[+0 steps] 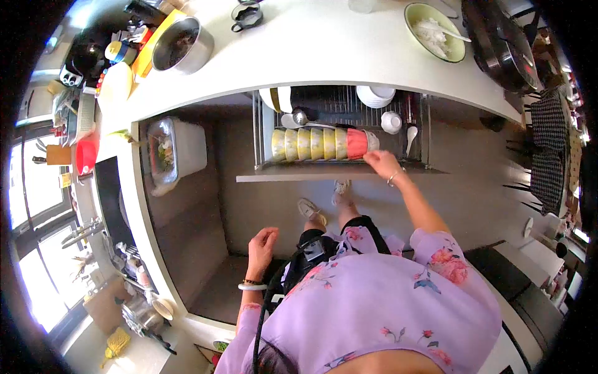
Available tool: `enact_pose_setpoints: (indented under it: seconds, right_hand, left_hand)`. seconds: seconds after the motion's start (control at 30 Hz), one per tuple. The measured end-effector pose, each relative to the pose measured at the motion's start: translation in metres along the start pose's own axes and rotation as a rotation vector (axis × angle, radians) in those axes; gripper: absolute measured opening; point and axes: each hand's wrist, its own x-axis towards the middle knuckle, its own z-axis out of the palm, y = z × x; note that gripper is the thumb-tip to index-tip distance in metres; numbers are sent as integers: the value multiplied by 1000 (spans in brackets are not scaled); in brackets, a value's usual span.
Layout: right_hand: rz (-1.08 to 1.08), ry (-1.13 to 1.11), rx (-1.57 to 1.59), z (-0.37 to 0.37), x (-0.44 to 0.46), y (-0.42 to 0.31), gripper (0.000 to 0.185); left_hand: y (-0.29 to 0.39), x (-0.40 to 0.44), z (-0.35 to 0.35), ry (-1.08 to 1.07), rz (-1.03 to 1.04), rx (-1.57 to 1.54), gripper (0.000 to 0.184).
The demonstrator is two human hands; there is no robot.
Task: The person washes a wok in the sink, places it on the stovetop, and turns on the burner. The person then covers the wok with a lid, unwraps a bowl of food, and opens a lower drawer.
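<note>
A pulled-out drawer with a wire rack [336, 105] holds a row of nested yellow patterned bowls [310, 144] lying on their sides. At the row's right end sit a red bowl [357, 143] and a white patterned bowl [372, 142]. My right hand [383, 164] is at the drawer's front edge [336, 177], its fingers bent together at the white patterned bowl; what they grip, if anything, is too small to tell. My left hand [261, 248] hangs in front of my body, away from the drawer, its fingers loosely curled with nothing seen in them.
White bowls [375, 95], a ladle [300, 116] and a white spoon [411, 138] lie in the drawer. On the counter [324, 56] stand a metal pot [182, 45] and a green bowl of rice [435, 31]. A clear bin [177, 153] is at the left.
</note>
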Motion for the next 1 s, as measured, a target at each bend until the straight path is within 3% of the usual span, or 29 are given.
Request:
enact_pose_setpoints:
  seconds: [0.03, 0.1, 0.13, 0.23, 0.27, 0.33, 0.4, 0.5, 0.53, 0.57, 0.6, 0.63, 0.7, 0.73, 0.8, 0.93, 1.0]
  right_hand:
    - [-50, 114, 25, -7, 16, 10, 32]
    - [87, 247, 410, -22, 59, 30, 34]
    - [272, 257, 773, -28, 86, 40, 35]
    - [456, 487, 1240, -48, 154, 48, 43]
    - [588, 489, 1277, -47, 180, 67, 51]
    - [571, 502, 1328, -53, 195, 54, 63]
    - [516, 446, 1391, -34, 237, 92, 71]
    - [430, 301, 1471, -2, 282, 143, 68]
    - [448, 329, 1432, -14, 260, 104, 64]
    - [650, 499, 1490, -8, 274, 110, 57]
    - [480, 471, 1552, 8, 292, 142, 51]
    - [684, 554, 1594, 2, 297, 140, 48]
    - [607, 608, 1646, 7, 295, 144, 48]
    - [746, 562, 1590, -2, 291, 139, 47]
    - [770, 570, 1662, -8, 290, 131, 56]
    - [716, 668, 1715, -8, 289, 118, 55]
    - [577, 721, 1699, -10, 280, 107, 55]
  left_hand:
    - [-3, 1, 1, -3, 7, 0, 23]
    - [-15, -1, 5, 16, -55, -74, 24]
    - [-17, -3, 5, 19, -50, -74, 24]
    - [-22, -11, 8, 50, -49, -24, 24]
    - [-27, -17, 9, 73, -49, -22, 24]
    - [-34, -26, 10, 82, -125, 19, 25]
    - [-12, -40, 9, 116, -184, 63, 25]
    - [-9, -53, 11, 141, -292, 68, 26]
    - [-13, -57, 13, 150, -310, 88, 27]
    - [-20, -60, 15, 173, -247, 45, 27]
    - [-24, -63, 20, 196, -271, 48, 27]
    - [-16, -65, 22, 206, -309, 26, 27]
    - [-11, -65, 27, 225, -346, -7, 27]
    - [-15, -65, 32, 209, -369, -3, 27]
    - [-18, -65, 39, 193, -397, -5, 27]
    - [-11, -64, 48, 198, -369, -40, 27]
    - [-12, -66, 49, 191, -379, -59, 27]
